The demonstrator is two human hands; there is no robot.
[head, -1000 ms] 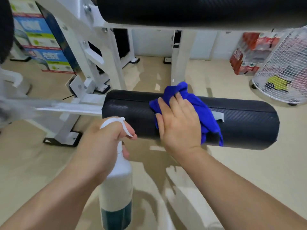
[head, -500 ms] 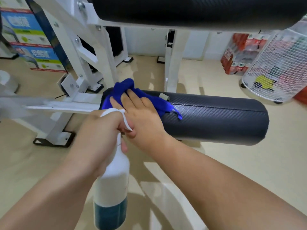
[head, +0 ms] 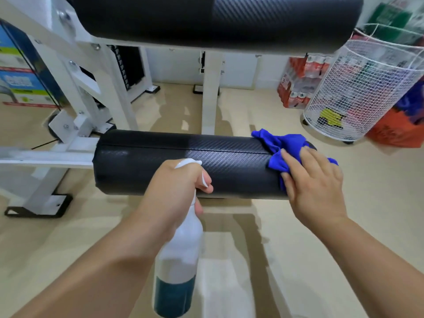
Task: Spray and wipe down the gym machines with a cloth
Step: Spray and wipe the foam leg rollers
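Note:
A black padded roller point(head: 183, 164) of a white-framed gym machine point(head: 75, 125) lies across the middle of the view. My right hand point(head: 314, 182) presses a blue cloth point(head: 282, 148) flat against the roller's right end, fingers straight. My left hand point(head: 174, 191) grips the neck of a white spray bottle point(head: 179, 260) with dark teal liquid at its bottom, a finger on the trigger. The bottle hangs in front of the roller's middle. A second black pad point(head: 206, 17) spans the top of the view.
A white wire fan guard point(head: 362, 92) stands on the floor at the right, next to red drink packs point(head: 296, 88) and an orange bag point(head: 397, 127). Printed boxes point(head: 18, 83) stand at the left. The beige floor point(head: 378, 214) shows wet reflections below the roller.
My right hand has swept the blue cloth from the roller's left end to its right end. My left hand still holds the spray bottle in about the same place.

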